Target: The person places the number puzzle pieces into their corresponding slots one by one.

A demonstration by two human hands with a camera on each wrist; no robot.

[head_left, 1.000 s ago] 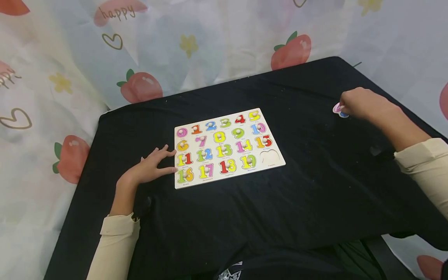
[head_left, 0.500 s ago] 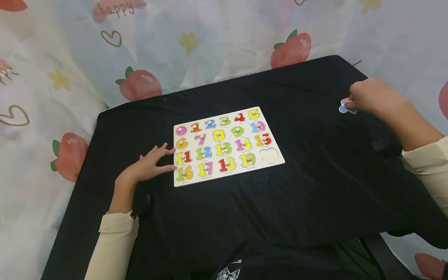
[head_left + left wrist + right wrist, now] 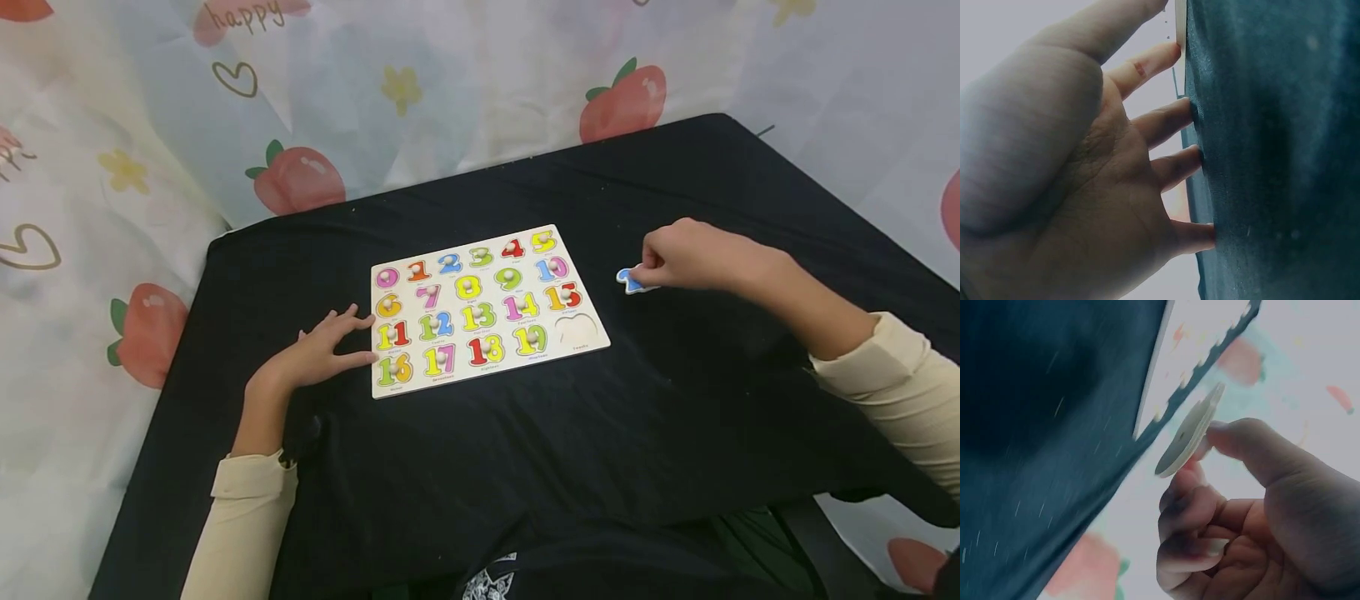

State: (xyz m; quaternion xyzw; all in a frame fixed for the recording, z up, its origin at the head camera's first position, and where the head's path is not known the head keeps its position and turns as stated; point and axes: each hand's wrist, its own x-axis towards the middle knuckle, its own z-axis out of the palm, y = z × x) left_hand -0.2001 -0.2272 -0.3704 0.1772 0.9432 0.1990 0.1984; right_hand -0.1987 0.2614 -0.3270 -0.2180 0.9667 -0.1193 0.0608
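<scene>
A wooden number puzzle board (image 3: pixel 458 302) lies on the black-covered table, its pegged pieces 0 to 19 seated and the bottom-right recess (image 3: pixel 577 332) bare. My left hand (image 3: pixel 309 357) rests at the board's left edge, fingers spread, thumb and index fingertip right at the rim; the left wrist view shows the fingertips (image 3: pixel 1191 236) down on the cloth. To the right of the board, my right hand (image 3: pixel 697 258) pinches a puzzle piece (image 3: pixel 630 282) with a blue part showing. In the right wrist view the piece's plain wooden underside (image 3: pixel 1191 434) hangs above the cloth between thumb and curled fingers.
Black cloth (image 3: pixel 480 467) covers the table. Behind and to the left hangs a pale curtain (image 3: pixel 465 92) printed with peaches, hearts and flowers. The table's far edge runs close to the curtain.
My right hand has turned the puzzle piece, lifted it from the far right of the table and carried it left toward the board. My left hand has stayed at the board's left edge.
</scene>
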